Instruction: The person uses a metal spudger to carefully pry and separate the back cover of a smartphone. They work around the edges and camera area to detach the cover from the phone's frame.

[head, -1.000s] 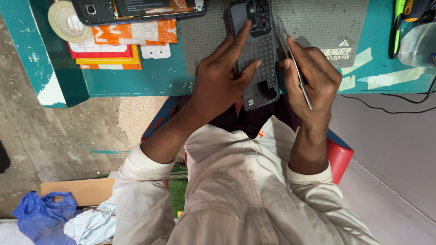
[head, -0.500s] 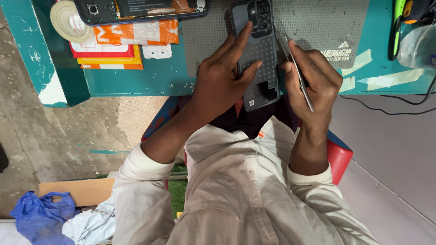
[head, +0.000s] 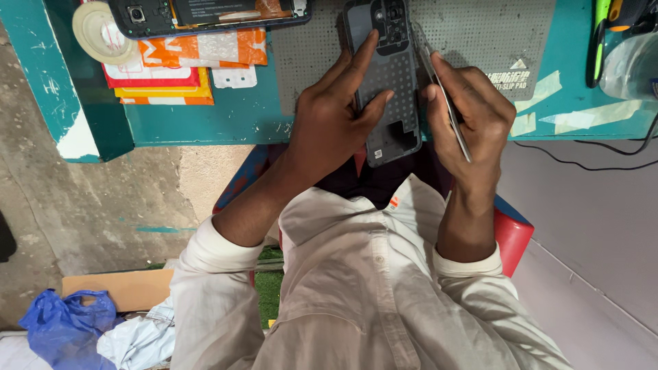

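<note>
My left hand holds a dark grey phone back cover, thumb and fingers spread over its inner face with a camera cutout at the top. My right hand grips a thin silver-edged phone body on edge, right beside the cover. Both are held over the near edge of a grey perforated work mat on a teal table.
An opened phone lies at the table's top left over orange and red packets. A tape roll sits at the far left. Tools and a clear container stand at the right, a black cable trailing off. A blue bag lies on the floor.
My left hand's fingers have shifted slightly on the back cover. The two parts stay close together; little else has moved.
</note>
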